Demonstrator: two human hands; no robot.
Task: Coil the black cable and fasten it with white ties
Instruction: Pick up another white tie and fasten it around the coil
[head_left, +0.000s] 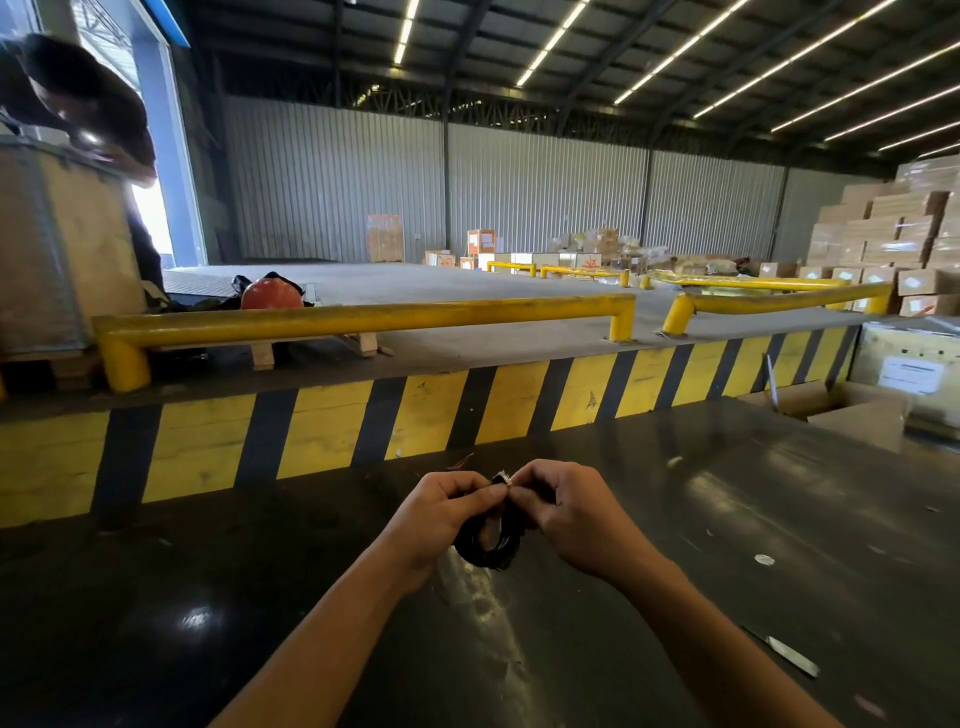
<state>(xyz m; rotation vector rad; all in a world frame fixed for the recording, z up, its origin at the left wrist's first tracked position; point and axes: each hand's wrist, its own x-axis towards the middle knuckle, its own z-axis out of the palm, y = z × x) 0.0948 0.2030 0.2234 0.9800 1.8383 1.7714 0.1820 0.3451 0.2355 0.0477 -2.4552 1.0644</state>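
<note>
Coiling looks done; step in hand is the tying. The black cable (488, 545) is already a small loop bundle, held up just above the dark glossy table (779, 519), between both hands at centre-bottom of view. Left hand (441, 512) is closed, pinching the top of the coil w/ thumb and fingers. Right hand (566, 512) is closed too, fingertips meeting the left at a bit of white tie (505, 479) poking up over the bundle (too small to tell if it's twisted shut yet). Next move, I'd judge: cinch or twist that tie tight w/o letting loops slip, so the left must keep its pinch firm. The coil hangs downward from the pinch, ring face roughly toward the camera, long axis approx vertical, tie end pointing up.
</note>
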